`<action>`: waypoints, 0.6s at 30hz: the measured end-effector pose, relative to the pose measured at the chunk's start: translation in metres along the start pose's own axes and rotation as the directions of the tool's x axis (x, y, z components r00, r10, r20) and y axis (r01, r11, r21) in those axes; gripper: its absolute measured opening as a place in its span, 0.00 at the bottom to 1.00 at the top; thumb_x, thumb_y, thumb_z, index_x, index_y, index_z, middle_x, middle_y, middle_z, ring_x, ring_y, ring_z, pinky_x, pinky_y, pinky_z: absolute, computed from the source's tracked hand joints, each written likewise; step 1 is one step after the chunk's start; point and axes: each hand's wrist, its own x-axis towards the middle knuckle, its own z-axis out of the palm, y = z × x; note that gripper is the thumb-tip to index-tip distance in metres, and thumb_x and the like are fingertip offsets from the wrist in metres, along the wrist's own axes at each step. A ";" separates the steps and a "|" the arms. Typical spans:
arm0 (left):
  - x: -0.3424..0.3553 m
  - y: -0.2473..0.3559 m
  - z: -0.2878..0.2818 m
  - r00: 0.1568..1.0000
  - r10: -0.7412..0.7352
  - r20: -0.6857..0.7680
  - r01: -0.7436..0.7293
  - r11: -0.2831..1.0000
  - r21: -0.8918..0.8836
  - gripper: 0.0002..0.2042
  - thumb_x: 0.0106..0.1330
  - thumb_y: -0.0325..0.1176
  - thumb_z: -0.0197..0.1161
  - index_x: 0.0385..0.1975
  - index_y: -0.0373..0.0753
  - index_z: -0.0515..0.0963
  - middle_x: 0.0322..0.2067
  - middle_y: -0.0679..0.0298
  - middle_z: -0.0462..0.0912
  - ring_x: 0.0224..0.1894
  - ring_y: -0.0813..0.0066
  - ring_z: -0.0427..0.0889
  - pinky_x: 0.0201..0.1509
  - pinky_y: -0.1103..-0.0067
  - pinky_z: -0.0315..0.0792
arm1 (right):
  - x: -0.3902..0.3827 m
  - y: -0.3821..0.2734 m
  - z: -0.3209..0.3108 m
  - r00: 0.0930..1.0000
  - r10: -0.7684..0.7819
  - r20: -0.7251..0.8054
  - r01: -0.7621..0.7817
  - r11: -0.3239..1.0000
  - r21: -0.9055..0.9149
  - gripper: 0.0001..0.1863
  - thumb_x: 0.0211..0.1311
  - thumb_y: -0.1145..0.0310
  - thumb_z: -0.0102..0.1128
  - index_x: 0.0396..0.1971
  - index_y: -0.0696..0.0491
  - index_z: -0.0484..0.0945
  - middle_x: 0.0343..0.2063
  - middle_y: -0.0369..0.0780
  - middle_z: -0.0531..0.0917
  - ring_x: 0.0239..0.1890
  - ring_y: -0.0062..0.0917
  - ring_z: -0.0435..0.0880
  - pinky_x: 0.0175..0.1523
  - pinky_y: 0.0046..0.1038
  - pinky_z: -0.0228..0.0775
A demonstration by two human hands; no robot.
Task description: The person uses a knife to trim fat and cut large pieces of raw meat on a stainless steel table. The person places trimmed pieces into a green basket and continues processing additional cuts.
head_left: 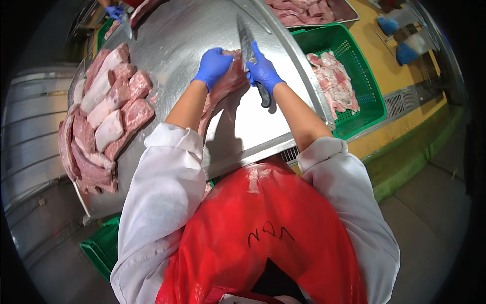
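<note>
A red apron (pixel 263 218) is filling my foreground. I'm watching the left hand (pixel 215 66) gripping the meat (pixel 228 83), which is lying between the hands; the right hand (pixel 264 72), set apart, is clasping a knife (pixel 246 43).

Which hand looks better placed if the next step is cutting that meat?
Probably the right hand: it holds the knife close beside the strip of meat. The left hand is at the strip's far end, with no tool visible.
</note>
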 end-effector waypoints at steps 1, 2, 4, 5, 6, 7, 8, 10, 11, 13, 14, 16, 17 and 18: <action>0.004 -0.003 -0.006 0.999 0.021 -0.029 -0.022 0.999 -0.032 0.14 0.59 0.39 0.64 0.32 0.30 0.82 0.25 0.59 0.83 0.28 0.75 0.79 0.34 0.74 0.74 | -0.004 0.004 0.008 0.992 0.043 0.118 -0.035 0.997 -0.067 0.40 0.71 0.67 0.50 0.77 0.33 0.42 0.21 0.39 0.76 0.18 0.20 0.76 0.22 0.25 0.72; 0.010 -0.012 -0.018 0.989 0.070 -0.132 -0.067 0.997 0.031 0.14 0.60 0.38 0.63 0.31 0.30 0.82 0.25 0.60 0.83 0.29 0.76 0.79 0.33 0.74 0.74 | -0.009 0.006 0.017 0.969 0.095 0.228 -0.065 0.989 -0.135 0.40 0.71 0.67 0.50 0.77 0.32 0.43 0.21 0.39 0.76 0.18 0.20 0.76 0.22 0.25 0.73; 0.008 -0.038 -0.067 0.928 0.066 -0.366 -0.095 0.994 -0.061 0.16 0.60 0.41 0.63 0.29 0.30 0.83 0.25 0.51 0.84 0.27 0.67 0.82 0.34 0.70 0.74 | -0.070 0.009 0.040 0.846 0.285 0.450 -0.116 0.923 -0.367 0.40 0.69 0.69 0.48 0.77 0.31 0.46 0.24 0.39 0.77 0.19 0.20 0.76 0.23 0.25 0.73; -0.002 -0.038 -0.096 0.924 0.060 -0.377 -0.143 0.970 -0.195 0.15 0.61 0.40 0.61 0.28 0.30 0.82 0.22 0.55 0.82 0.26 0.70 0.79 0.32 0.72 0.72 | -0.100 0.010 0.047 0.811 0.227 0.539 -0.055 0.947 -0.317 0.41 0.66 0.71 0.48 0.76 0.28 0.47 0.26 0.39 0.79 0.19 0.20 0.76 0.24 0.25 0.74; -0.018 -0.031 -0.123 0.922 0.052 -0.384 -0.187 0.928 -0.323 0.14 0.63 0.38 0.59 0.27 0.31 0.81 0.20 0.60 0.80 0.24 0.73 0.76 0.29 0.73 0.71 | -0.111 0.016 0.053 0.789 0.255 0.559 -0.060 0.937 -0.343 0.41 0.67 0.71 0.48 0.77 0.29 0.46 0.27 0.41 0.80 0.19 0.21 0.77 0.26 0.25 0.76; -0.034 -0.025 -0.143 0.895 0.024 -0.445 -0.239 0.869 -0.433 0.13 0.64 0.37 0.58 0.27 0.32 0.80 0.19 0.63 0.77 0.23 0.76 0.74 0.27 0.74 0.68 | -0.109 0.014 0.064 0.804 0.229 0.549 -0.039 0.941 -0.336 0.41 0.68 0.70 0.48 0.77 0.31 0.44 0.27 0.42 0.80 0.19 0.21 0.77 0.26 0.26 0.76; -0.040 -0.015 -0.157 0.874 0.005 -0.486 -0.302 0.789 -0.535 0.12 0.66 0.36 0.57 0.26 0.33 0.79 0.18 0.66 0.74 0.22 0.78 0.71 0.26 0.74 0.66 | -0.099 0.009 0.073 0.832 0.201 0.517 -0.027 0.946 -0.324 0.41 0.69 0.69 0.47 0.77 0.33 0.42 0.28 0.43 0.80 0.19 0.22 0.77 0.27 0.26 0.76; -0.057 -0.013 -0.196 0.889 -0.010 -0.459 -0.288 0.765 -0.576 0.08 0.68 0.33 0.57 0.31 0.37 0.78 0.24 0.69 0.76 0.27 0.79 0.75 0.33 0.77 0.71 | -0.064 0.007 0.100 0.875 0.153 0.458 -0.035 0.966 -0.256 0.41 0.70 0.69 0.48 0.78 0.36 0.40 0.26 0.44 0.79 0.19 0.23 0.76 0.26 0.28 0.75; -0.064 -0.025 -0.217 0.895 -0.096 -0.436 -0.276 0.650 -0.708 0.03 0.67 0.30 0.58 0.32 0.40 0.77 0.29 0.70 0.78 0.32 0.78 0.78 0.41 0.77 0.76 | -0.046 0.002 0.120 0.884 0.115 0.453 -0.043 0.985 -0.166 0.40 0.69 0.72 0.47 0.78 0.38 0.42 0.21 0.40 0.77 0.15 0.20 0.74 0.23 0.27 0.73; -0.076 -0.043 -0.237 0.883 -0.059 -0.465 -0.318 0.654 -0.686 0.03 0.67 0.28 0.57 0.34 0.39 0.77 0.30 0.70 0.77 0.34 0.76 0.78 0.44 0.76 0.77 | -0.025 -0.005 0.159 0.845 0.206 0.493 -0.091 0.965 -0.247 0.39 0.69 0.73 0.43 0.77 0.39 0.43 0.21 0.40 0.76 0.15 0.21 0.74 0.21 0.26 0.72; -0.086 -0.047 -0.244 0.893 -0.026 -0.450 -0.338 0.622 -0.706 0.03 0.67 0.28 0.57 0.35 0.39 0.78 0.30 0.70 0.77 0.34 0.77 0.78 0.44 0.76 0.77 | -0.024 -0.010 0.174 0.812 0.228 0.537 -0.082 0.956 -0.283 0.39 0.69 0.73 0.43 0.77 0.39 0.44 0.21 0.40 0.76 0.15 0.21 0.74 0.21 0.26 0.72; -0.102 -0.053 -0.252 0.877 -0.009 -0.480 -0.378 0.605 -0.701 0.04 0.69 0.30 0.56 0.37 0.40 0.78 0.29 0.70 0.75 0.32 0.77 0.77 0.45 0.76 0.78 | -0.036 -0.015 0.190 0.734 0.334 0.592 0.027 0.856 -0.517 0.38 0.68 0.73 0.40 0.77 0.39 0.45 0.21 0.41 0.76 0.14 0.22 0.74 0.21 0.27 0.73; -0.110 -0.040 -0.246 0.852 0.013 -0.524 -0.406 0.647 -0.645 0.04 0.70 0.31 0.56 0.36 0.40 0.78 0.28 0.71 0.75 0.31 0.79 0.75 0.41 0.78 0.74 | -0.054 -0.002 0.185 0.746 0.273 0.608 0.068 0.876 -0.477 0.39 0.68 0.71 0.42 0.77 0.38 0.44 0.20 0.41 0.77 0.14 0.24 0.75 0.23 0.28 0.75; -0.125 -0.023 -0.243 0.822 0.036 -0.568 -0.430 0.693 -0.578 0.04 0.70 0.31 0.56 0.35 0.41 0.77 0.28 0.72 0.74 0.29 0.81 0.73 0.36 0.80 0.71 | -0.075 -0.002 0.170 0.672 0.358 0.648 0.077 0.837 -0.542 0.40 0.68 0.69 0.42 0.77 0.36 0.41 0.19 0.41 0.77 0.14 0.25 0.76 0.24 0.29 0.76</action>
